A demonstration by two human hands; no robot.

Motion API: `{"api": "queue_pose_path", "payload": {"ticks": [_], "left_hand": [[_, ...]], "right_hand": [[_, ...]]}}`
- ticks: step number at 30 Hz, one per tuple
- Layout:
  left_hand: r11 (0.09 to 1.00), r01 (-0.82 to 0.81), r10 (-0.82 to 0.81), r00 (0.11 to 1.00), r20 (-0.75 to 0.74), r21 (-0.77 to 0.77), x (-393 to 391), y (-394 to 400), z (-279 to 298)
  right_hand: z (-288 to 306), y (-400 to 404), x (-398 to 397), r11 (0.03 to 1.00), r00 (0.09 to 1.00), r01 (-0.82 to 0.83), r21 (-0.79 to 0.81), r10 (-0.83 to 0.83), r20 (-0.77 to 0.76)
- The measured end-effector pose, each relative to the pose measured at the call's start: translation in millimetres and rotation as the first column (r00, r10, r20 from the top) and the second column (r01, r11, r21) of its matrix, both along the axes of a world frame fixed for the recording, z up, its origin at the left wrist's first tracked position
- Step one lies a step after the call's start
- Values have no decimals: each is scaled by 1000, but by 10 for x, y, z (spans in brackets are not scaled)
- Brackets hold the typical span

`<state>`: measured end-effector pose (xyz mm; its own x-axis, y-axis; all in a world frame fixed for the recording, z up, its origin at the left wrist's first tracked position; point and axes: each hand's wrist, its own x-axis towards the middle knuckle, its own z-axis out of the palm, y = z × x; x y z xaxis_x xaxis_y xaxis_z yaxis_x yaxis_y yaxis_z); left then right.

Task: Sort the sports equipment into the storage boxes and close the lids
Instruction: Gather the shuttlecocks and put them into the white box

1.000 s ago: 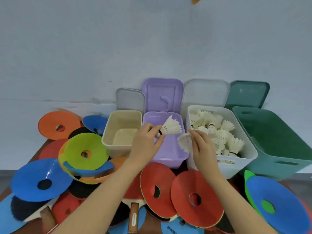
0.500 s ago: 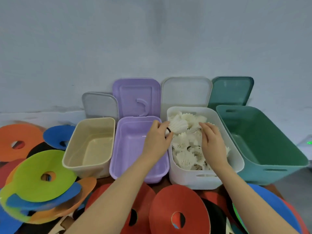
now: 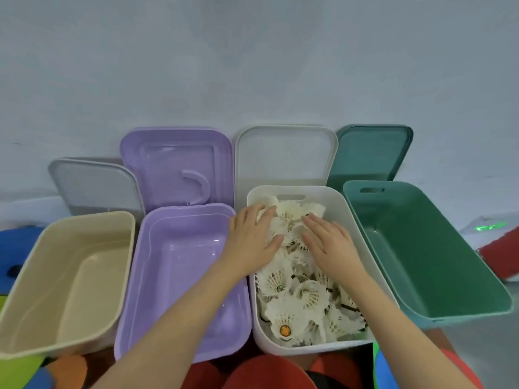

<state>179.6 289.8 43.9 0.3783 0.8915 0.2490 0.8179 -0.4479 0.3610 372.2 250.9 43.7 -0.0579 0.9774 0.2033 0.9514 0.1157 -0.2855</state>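
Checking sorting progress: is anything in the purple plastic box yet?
No, the purple plastic box shows only its bare floor; the shuttlecocks fill the white one.

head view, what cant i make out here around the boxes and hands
- Head view: shuttlecocks under both hands, left hand and right hand, are covered.
- White box depth: the pile hides the bottom.
- Beige box and green box: the near wall hides part of the floor.
- Discs at the bottom: cut by the frame edge.
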Motion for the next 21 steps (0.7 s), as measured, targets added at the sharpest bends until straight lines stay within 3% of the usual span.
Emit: {"api": "queue_pose_path", "payload": {"ticks": [2,4,8,11,16,21], "left_hand": [[994,102,-102,995,3,-36,24,-7,8],[987,140,-147,985,-93,-82,35,-49,15],[984,21,-57,977,-204,-174,-45,-133,60],[985,-25,-19,968,-249,-169,-73,-247,143],[994,-102,91,970,-224,-37,9,-493,339],[988,-127,145,965,-220,92,211,-917,524]], "right_hand": [[-21,-65,-2,999,998,-11,-52,14,65],[-76,-148,14,992,994,-11,-124,24,105],[-91,-213,123,977,977,24,-212,22,210],[35,-181,161,970,986,41,-240,0,168],[254,-272,192,995,987,45,-94,-30,158],[338,-671,299,994,994,-69,87,61,90]]}}
